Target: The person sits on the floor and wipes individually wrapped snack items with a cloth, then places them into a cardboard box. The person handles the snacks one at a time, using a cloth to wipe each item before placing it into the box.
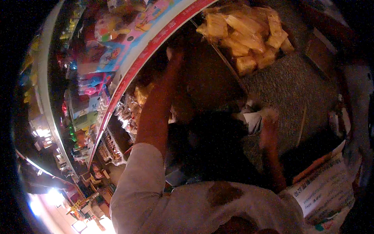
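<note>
The view is dim. My left hand [175, 51] reaches up under the red-edged shelf, by the far left part of a dark brown box, probably cardboard [213, 79]. Shadow hides its fingers. Blurred, my right hand [269, 114] is at the near right of that box, beside a white, paper-like piece [252, 120]; whether it holds this is unclear. Yellow blocks in clear plastic [245, 32] lie in a heap beyond the box. Below them on the right is a grey-brown, rough-textured surface [289, 79].
A shelf with a red and white edge strip [152, 44] runs along my left, carrying colourful packaged goods [90, 84]. Clear-wrapped packs [128, 117] lie beneath it. A white sack or bag bearing writing [324, 187] stands at the lower right.
</note>
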Tool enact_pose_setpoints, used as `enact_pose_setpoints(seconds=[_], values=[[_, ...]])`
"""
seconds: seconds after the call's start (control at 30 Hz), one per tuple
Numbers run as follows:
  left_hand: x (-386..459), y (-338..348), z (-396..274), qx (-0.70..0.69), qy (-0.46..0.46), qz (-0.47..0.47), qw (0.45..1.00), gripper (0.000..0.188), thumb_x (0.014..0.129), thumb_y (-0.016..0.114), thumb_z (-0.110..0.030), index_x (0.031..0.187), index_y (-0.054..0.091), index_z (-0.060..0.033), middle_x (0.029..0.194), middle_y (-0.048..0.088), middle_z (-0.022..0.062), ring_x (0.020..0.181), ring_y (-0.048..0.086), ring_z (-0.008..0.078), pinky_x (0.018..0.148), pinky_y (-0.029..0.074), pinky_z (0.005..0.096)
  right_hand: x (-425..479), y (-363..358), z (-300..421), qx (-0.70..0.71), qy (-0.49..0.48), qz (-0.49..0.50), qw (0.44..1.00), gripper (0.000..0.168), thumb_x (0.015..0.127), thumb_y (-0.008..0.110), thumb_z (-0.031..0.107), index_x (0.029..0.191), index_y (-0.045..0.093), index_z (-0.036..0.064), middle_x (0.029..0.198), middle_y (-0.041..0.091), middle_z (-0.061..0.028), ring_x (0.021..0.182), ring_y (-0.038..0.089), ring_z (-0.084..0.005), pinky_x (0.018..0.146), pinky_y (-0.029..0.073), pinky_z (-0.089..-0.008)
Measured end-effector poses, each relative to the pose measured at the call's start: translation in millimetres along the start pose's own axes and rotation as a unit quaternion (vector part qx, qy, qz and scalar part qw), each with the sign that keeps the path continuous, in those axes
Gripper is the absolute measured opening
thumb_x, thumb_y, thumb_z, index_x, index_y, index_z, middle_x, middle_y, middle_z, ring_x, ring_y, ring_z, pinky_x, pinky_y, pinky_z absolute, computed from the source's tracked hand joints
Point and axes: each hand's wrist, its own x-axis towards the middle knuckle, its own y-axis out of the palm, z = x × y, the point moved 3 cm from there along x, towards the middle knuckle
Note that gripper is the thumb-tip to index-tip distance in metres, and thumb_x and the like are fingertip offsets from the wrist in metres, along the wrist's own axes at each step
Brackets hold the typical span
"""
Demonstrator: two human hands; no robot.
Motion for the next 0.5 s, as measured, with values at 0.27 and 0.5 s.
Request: enact_pose_setpoints(seconds=[0.27, 0.5], values=[[19, 45, 0, -0.035, -0.061, 0.100, 0.992, 0.033, 0.089, 0.052, -0.032, 0.113, 0.059, -0.0098, 0.108, 0.062, 0.0098, 0.095, 0.060, 0.0265, 0.080, 0.047, 0.0402, 5, -4, 11, 0.008, 0.087, 0.138, 0.987, 0.049, 0.081, 0.041, 0.004, 0.130, 0.043, 0.001, 0.131, 0.042, -0.0274, 0.122, 0.039, -0.0444, 0.106, 0.024, -0.0547], [13, 47, 6, 0.013, -0.045, 0.129, 0.990, 0.036, 0.090, 0.052, -0.033, 0.115, 0.057, -0.0087, 0.109, 0.061, 0.0103, 0.095, 0.059, 0.0254, 0.081, 0.047, 0.0386, 8, -2, 16, 0.021, 0.111, 0.365, 0.924, 0.048, 0.084, 0.041, 0.006, 0.132, 0.044, 0.005, 0.134, 0.040, -0.0276, 0.121, 0.040, -0.0435, 0.107, 0.025, -0.0520]])
